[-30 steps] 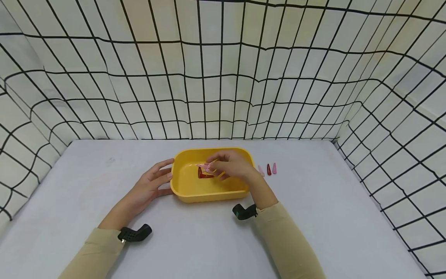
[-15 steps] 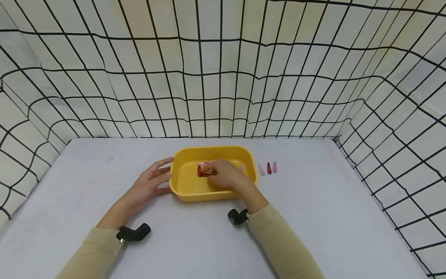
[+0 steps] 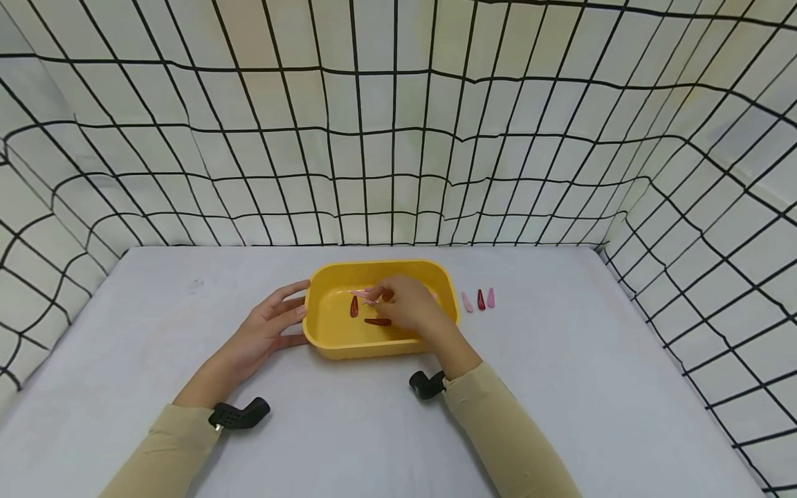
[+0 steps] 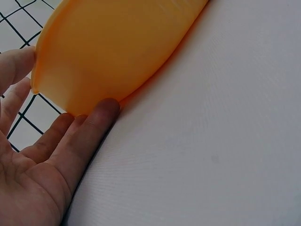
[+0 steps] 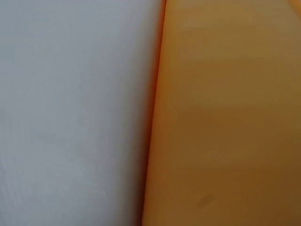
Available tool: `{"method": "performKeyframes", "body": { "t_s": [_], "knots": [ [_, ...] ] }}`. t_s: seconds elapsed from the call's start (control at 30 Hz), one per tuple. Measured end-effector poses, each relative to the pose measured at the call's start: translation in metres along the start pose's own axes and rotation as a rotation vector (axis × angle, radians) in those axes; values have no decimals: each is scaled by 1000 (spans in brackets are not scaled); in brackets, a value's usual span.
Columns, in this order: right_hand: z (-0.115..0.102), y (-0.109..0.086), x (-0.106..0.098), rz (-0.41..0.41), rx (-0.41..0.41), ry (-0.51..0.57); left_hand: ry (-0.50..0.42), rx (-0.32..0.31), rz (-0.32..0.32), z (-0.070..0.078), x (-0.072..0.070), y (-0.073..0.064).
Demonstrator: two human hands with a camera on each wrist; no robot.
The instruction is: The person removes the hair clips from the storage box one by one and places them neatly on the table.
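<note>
A yellow plastic tray (image 3: 339, 339) lies on the white table. My left hand (image 3: 264, 328) rests against its left end, fingers fairly straight; in the left wrist view, fingertips touch the tray wall (image 4: 108, 52). Inside the tray are a red hair clip (image 3: 353, 306) standing lengthwise and another red hair clip (image 3: 376, 321) lying crosswise. Pink hair clips (image 3: 361, 294) lie behind them. My right hand (image 3: 407, 304) is over the tray, its bent fingertips at the pink clips; whether they pinch one is too small to tell. The right wrist view shows only table and tray wall (image 5: 225, 117).
Right of the tray, a pale pink clip (image 3: 467, 302), a red clip (image 3: 481, 299) and a pink clip (image 3: 491, 298) lie in a row on the table (image 3: 349, 429). A black grid net (image 3: 394, 176) surrounds the table's back and sides.
The right hand dipped to the red clips, then shifted up and back to the pink ones. The two red clips, joined at a corner earlier, now lie apart. The left hand stayed put.
</note>
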State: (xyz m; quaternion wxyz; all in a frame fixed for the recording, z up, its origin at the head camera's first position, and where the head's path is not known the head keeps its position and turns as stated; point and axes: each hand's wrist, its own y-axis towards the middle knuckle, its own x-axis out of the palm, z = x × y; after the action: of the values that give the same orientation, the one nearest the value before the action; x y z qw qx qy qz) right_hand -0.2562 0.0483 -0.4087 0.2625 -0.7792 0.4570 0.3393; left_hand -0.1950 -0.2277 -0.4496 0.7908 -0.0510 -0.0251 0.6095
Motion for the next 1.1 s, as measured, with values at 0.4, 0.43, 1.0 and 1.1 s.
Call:
{"method": "performKeyframes", "body": {
  "t_s": [0.4,0.43,1.0,1.1],
  "knots": [
    [1,-4,2,-74,49,-37,-10,-7,-1,-1,0,2],
    [1,-4,3,-80,48,-31,-8,-4,-2,-1,0,2],
    [3,-2,-9,-110,60,582,3,-2,-9,0,1,1],
    [1,-4,-13,-136,40,634,0,-5,-7,0,0,1]
  ]
}}
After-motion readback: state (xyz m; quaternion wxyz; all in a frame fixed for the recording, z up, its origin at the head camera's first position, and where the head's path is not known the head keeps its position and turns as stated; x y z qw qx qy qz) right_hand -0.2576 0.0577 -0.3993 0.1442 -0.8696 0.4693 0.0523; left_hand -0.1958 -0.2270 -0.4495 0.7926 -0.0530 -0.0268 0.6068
